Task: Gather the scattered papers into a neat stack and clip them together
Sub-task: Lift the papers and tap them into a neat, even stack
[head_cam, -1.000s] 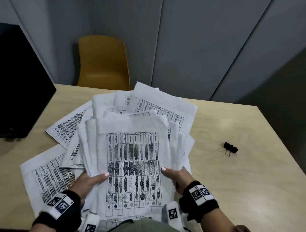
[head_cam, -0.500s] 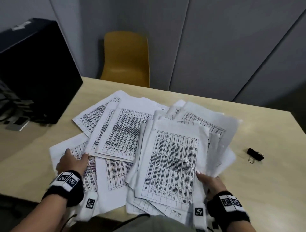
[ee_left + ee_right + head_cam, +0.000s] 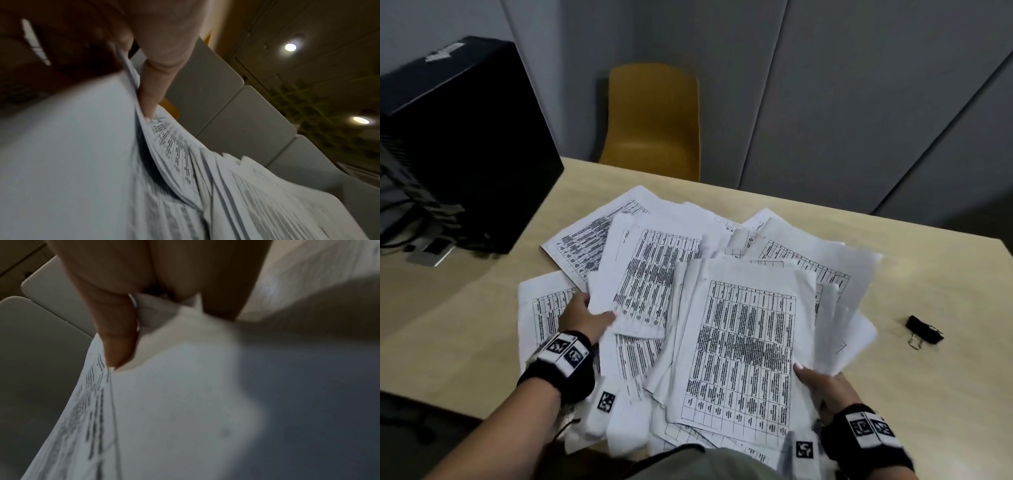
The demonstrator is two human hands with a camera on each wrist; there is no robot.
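Two hands are on paper at once, and the next move turns on how their two loads lie to each other. Starting at the right hand (image 3: pixel 822 387): its thumb lies on top of the held bundle (image 3: pixel 743 346) near that bundle's lower right corner, with the fingers tucked out of sight beneath, so it pinches a thick, uneven sheaf whose long axis runs away from the body and slightly to the right. The left hand (image 3: pixel 585 317) pinches the near edge of a smaller set of sheets (image 3: pixel 650 274), thumb over the printed face and fingers under, as the left wrist view also shows; that set tilts with its long axis leaning toward the far right. It lies just left of the bundle and partly overlaps it, so the left hand is the nearer one for sliding it across. Farther out, loose sheets (image 3: pixel 582 243) are fanned on the table (image 3: pixel 935 274) to the left and behind, some under the left wrist. My judgement is that gathering is only partly done. Well apart to the right, beyond the right hand, the binder clip (image 3: pixel 924 334) rests untouched on the table.
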